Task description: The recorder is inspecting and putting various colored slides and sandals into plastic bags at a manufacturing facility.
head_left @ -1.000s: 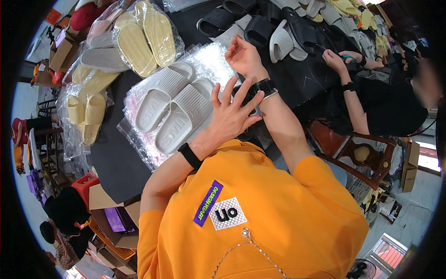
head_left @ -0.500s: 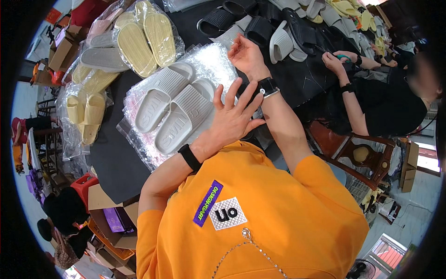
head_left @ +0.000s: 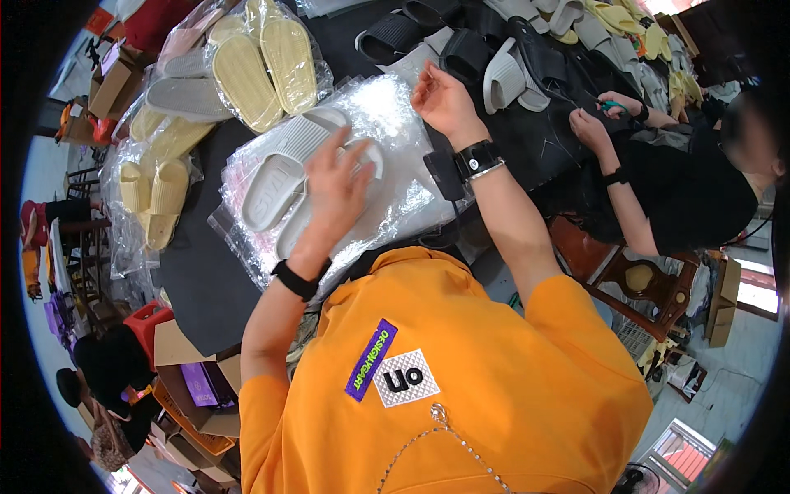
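Note:
A pair of grey slide slippers (head_left: 274, 193) lies on a stack of clear plastic bags (head_left: 387, 111) on the dark table. Over the nearer slipper hovers my left hand (head_left: 336, 185), blurred by motion. Its fingers look apart, and nothing shows in them; whether it touches the slipper I cannot tell. Beyond the bags' right edge my right hand (head_left: 444, 103) is raised, palm turned up. Its fingers are loosely curled and no held thing is visible. A black box-shaped device (head_left: 444, 175) with a cable sits beside my right wrist.
Bagged yellow slippers (head_left: 247, 82) and other bagged pairs crowd the left side. Black slippers (head_left: 465, 56) and grey slippers (head_left: 504, 76) are spread across the far side. On the right a co-worker's hand (head_left: 613, 105) holds green-handled scissors. Cardboard boxes (head_left: 189, 350) stand at lower left.
My left hand has swung leftward from near my right wrist to over the grey slippers, uncovering the black device. My right hand has shifted slightly right and down.

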A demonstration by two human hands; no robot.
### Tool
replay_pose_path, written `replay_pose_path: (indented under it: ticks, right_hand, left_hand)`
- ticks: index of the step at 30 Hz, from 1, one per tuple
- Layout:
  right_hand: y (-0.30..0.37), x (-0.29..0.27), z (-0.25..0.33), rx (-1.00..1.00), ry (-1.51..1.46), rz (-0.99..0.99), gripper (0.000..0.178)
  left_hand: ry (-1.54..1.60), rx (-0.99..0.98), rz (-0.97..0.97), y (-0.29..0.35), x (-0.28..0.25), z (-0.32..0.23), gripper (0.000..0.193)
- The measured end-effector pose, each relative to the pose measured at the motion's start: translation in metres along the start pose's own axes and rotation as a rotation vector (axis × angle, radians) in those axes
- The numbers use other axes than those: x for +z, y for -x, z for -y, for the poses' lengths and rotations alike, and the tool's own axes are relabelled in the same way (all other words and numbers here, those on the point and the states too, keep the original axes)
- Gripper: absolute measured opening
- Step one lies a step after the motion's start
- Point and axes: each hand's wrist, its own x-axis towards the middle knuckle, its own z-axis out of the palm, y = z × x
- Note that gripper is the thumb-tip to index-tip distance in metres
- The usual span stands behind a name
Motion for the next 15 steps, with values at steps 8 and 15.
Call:
replay_pose_path:
  ticks: [8, 15]
  right_hand:
    - [0.011, -0.025, -0.014, 0.165, 0.997, -0.050, 0.026]
    - [0.013, -0.026, -0.028, 0.051, 1.700, 0.224, 0.037]
  left_hand:
    - [-0.267, -0.368, 0.013, 0.079, -0.024, 0.112, 0.043]
    - [-0.354, -0.343, 0.143, 0.100, -0.011, 0.115, 0.048]
